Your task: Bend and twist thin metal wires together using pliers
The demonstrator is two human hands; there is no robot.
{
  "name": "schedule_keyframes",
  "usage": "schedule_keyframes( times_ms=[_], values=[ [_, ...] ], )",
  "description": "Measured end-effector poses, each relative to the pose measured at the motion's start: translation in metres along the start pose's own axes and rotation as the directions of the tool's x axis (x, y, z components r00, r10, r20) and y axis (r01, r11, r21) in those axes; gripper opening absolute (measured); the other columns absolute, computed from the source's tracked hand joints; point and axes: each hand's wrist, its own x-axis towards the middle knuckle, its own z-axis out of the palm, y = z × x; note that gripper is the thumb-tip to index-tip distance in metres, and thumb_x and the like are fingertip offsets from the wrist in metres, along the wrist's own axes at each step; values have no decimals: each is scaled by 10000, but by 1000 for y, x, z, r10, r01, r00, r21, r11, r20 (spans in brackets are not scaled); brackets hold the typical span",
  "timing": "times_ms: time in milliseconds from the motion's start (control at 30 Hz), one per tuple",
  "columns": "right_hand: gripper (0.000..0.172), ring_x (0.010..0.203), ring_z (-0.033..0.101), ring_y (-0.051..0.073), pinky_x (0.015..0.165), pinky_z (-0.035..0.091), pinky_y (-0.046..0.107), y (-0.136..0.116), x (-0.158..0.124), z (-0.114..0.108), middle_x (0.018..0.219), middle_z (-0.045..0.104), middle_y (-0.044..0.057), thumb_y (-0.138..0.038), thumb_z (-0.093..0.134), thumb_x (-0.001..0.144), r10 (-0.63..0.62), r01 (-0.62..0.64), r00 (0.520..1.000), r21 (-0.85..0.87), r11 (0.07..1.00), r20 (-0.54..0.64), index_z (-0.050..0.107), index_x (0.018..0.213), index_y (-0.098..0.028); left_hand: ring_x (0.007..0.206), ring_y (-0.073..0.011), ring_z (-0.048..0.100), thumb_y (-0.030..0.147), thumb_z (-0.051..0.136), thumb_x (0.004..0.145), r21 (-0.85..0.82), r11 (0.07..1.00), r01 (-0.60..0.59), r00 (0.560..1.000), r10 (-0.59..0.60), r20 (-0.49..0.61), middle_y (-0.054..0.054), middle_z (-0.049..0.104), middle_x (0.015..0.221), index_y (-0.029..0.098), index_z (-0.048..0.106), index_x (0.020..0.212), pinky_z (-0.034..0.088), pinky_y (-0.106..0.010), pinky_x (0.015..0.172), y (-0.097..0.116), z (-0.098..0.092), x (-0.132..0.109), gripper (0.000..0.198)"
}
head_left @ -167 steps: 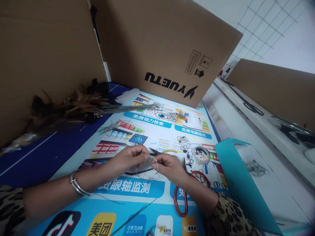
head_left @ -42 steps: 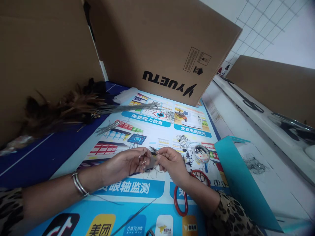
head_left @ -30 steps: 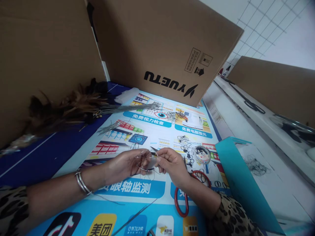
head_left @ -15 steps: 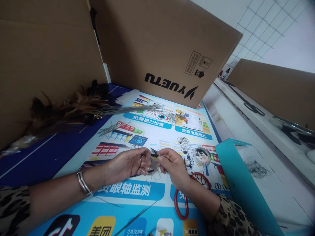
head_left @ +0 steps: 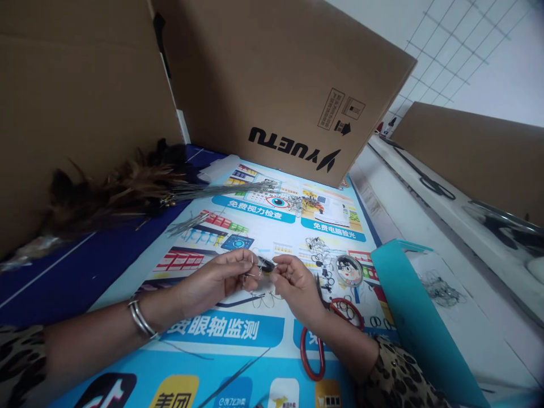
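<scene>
My left hand (head_left: pixel 229 272), with silver bangles on its wrist, is closed in a pinch on a thin bent wire (head_left: pixel 254 262). Loops of the wire stand out around the fingertips. My right hand (head_left: pixel 300 286) has its fingers curled close by, around a small dark pointed tool (head_left: pixel 266 263); most of that tool is hidden, so its kind is unclear. Below the hands, more thin curled wires (head_left: pixel 266 299) lie on the printed sheet. Red-handled scissors (head_left: pixel 313 354) rest partly under my right forearm.
Wire bundles (head_left: pixel 229 188) and brown feathers (head_left: pixel 127 178) lie at the left. Tangled wire bits (head_left: pixel 317 249), small black rings (head_left: pixel 376 321) and a round clear container (head_left: pixel 349 270) are right of the hands. A teal box (head_left: pixel 419 306) stands further right; a large carton (head_left: pixel 272 85) blocks the back.
My left hand has turned, and its thumb and forefinger now pinch the wire from above. My right fingers have loosened slightly around the dark tool. The view has barely shifted.
</scene>
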Motion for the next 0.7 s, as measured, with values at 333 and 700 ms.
schedule_keyframes(
  times_ms=[333,700],
  values=[
    [194,656,514,109,583,427,226,-2,0,1,863,576,23,-159,556,770,-151,129,988,-376,918,-30,583,959,-192,671,-108,534,215,549,887,67,998,5,1000,-5,3,-8,584,780,169,543,920,405,-232,660,-3,-5,0,57],
    [56,695,518,121,620,425,224,-7,-1,-4,786,558,6,-213,550,823,-189,180,982,-433,883,23,594,845,-186,600,-87,488,243,653,823,189,982,-5,1000,-1,28,30,535,660,190,524,981,331,-184,539,-6,-6,3,211]
  ],
)
